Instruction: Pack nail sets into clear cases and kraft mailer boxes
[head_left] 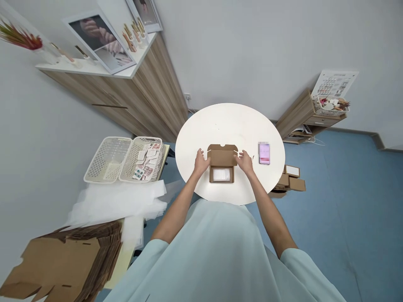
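A small brown cardboard box (210, 174) sits on the round white table (226, 121) with its lid (222, 157) raised toward the far side. Inside it lies a white, translucent packet (221, 174). At the lid's left edge is my left hand (200, 162), fingers apart and thumb against or very near the cardboard. On the other side, my right hand (244, 161) has its fingers spread, with the thumb at the lid's right edge. Neither hand is wrapped round anything.
A phone (264, 153) lies on the table's right. Left are white baskets (108, 159), one holding small packets, white wrapping sheets (116, 201) and stacked flat cardboard (63, 264). Small boxes (292, 183) stand low at the right. Cabinets (151, 84) flank the wall.
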Demonstrator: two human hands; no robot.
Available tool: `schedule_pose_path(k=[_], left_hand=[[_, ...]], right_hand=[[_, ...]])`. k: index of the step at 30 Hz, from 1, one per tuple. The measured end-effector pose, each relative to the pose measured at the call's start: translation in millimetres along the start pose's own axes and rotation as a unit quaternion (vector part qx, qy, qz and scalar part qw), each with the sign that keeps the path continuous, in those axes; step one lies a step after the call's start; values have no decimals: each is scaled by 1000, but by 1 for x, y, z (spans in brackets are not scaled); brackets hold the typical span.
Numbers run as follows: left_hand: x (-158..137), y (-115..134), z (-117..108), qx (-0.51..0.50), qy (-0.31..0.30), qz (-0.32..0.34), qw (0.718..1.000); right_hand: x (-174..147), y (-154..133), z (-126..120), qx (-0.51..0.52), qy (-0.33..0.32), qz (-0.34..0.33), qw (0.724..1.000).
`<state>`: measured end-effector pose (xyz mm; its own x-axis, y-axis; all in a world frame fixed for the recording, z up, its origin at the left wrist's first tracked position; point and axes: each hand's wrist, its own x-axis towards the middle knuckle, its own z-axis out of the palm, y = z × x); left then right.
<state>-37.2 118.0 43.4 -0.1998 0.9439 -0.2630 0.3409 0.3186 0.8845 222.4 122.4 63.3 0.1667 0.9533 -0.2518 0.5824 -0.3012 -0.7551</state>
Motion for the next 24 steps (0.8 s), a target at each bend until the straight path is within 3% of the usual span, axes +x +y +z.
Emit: schedule_pose_path(k=[5,14,24], left_hand=[[3,1,8,-76,-70,-22,994],[3,9,8,-86,-78,43,992],[-28,-11,8,-115,-73,43,990]], right_hand=[[1,-3,8,59,-46,32,997],[-5,-9,-1,92,-29,-23,995],[-35,21,9,76,-22,-63,995]])
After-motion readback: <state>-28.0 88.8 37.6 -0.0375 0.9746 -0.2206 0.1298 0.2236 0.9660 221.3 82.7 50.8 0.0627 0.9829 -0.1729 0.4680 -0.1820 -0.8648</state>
